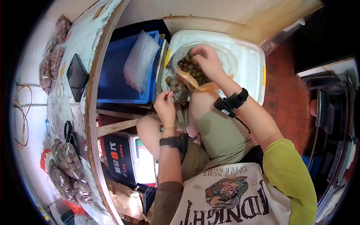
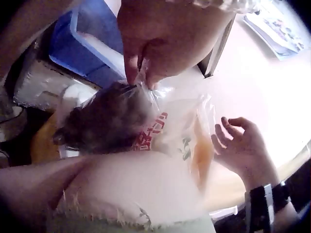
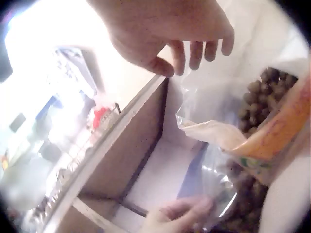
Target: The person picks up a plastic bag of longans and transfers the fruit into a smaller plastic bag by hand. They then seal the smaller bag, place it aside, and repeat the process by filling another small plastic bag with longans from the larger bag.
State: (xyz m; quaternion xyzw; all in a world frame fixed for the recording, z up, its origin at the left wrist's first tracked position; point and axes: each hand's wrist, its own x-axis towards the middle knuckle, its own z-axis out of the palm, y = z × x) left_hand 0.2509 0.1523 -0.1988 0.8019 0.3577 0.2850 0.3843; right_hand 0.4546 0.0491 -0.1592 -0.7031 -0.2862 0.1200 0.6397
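Note:
My left hand (image 1: pixel 165 108) pinches the edge of a small clear plastic bag (image 2: pixel 104 119) between thumb and fingertips; the bag bulges with dark round pieces. Beside it stands a larger clear bag with orange and red print (image 3: pixel 274 141), its mouth spread wide. Inside are many small, round, brown, nut-like pieces (image 1: pixel 193 71). Over this larger bag hangs my right hand (image 1: pixel 206 60). In the right wrist view its fingers (image 3: pixel 196 53) are loosely extended and hold nothing. Both bags are close in front of the person's knees.
Beneath the bags is a white lidded tub (image 1: pixel 247 63). To its left, a blue tray (image 1: pixel 116 75) holds a stack of clear plastic bags (image 1: pixel 140 62). A worn table (image 1: pixel 80 41) at the left carries a black phone (image 1: pixel 77 77) and filled bags (image 1: pixel 67 161). A boxed item (image 1: pixel 120 159) lies below.

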